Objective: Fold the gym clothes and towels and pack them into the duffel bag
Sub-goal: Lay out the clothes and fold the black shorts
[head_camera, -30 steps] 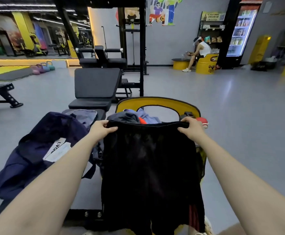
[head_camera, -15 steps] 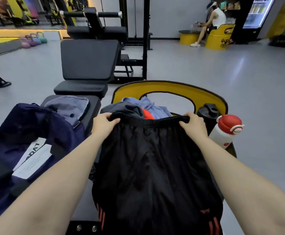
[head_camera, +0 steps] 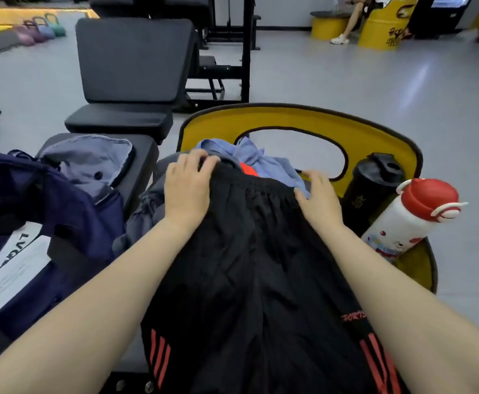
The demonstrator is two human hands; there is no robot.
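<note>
Presently the gym floor (head_camera: 374,109) fills the far field, grey and reflective, with a black weight bench (head_camera: 130,66) standing beyond the work area. Nearer, on the left, the navy duffel bag (head_camera: 61,211) lies open on the tabletop (head_camera: 144,155), a white printed label showing in its mouth and a grey-blue garment (head_camera: 90,160) resting at its far end. The black shorts (head_camera: 246,265), with red stripes at both leg hems, are spread over the yellow chair (head_camera: 289,118), waistband away from the camera, lying on a heap of light blue clothes (head_camera: 246,157). The left hand (head_camera: 188,186) grips the waistband at its left end, fingers curled over the fabric edge. The right hand (head_camera: 319,197) rests on the waistband's right end with fingers fairly straight; whether they pinch the cloth cannot be told. The two hands are well apart. A white bottle (head_camera: 414,220) with a red cap leans at the right of the chair seat, touching a black bottle (head_camera: 372,183) just behind it. Three kettlebells (head_camera: 40,29) sit far left.
</note>
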